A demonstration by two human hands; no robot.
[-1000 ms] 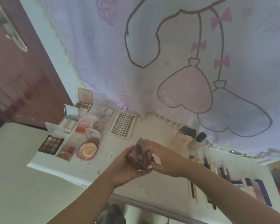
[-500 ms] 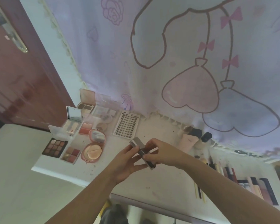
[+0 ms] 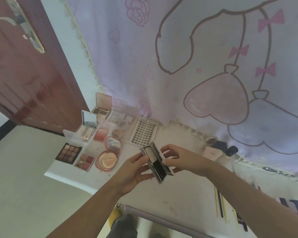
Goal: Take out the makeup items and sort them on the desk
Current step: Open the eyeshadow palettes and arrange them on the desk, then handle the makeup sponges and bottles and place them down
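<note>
A small slim palette [image 3: 155, 162] with a white pan and a dark pan is held above the white desk [image 3: 179, 194], its lid swung partly open. My left hand [image 3: 134, 170] grips its base from the left. My right hand [image 3: 181, 158] pinches the lid's edge from the right. Sorted on the desk's left end lie a brown eyeshadow palette [image 3: 68, 153], a red blush quad [image 3: 85, 162], a pink cushion compact [image 3: 108, 155], a coral blush [image 3: 100, 134] and a lash tray [image 3: 143, 133].
Foundation bottles [image 3: 218, 152] stand at the back right against a pink curtain [image 3: 196, 66]. Brushes and pencils [image 3: 220, 203] lie in a row at the right. A red-brown door [image 3: 24, 74] stands at the left. The desk's front edge [image 3: 162, 220] runs below my hands.
The palette was turned in my hands and its lid has been opened, showing the pans. The view has moved closer to the desk.
</note>
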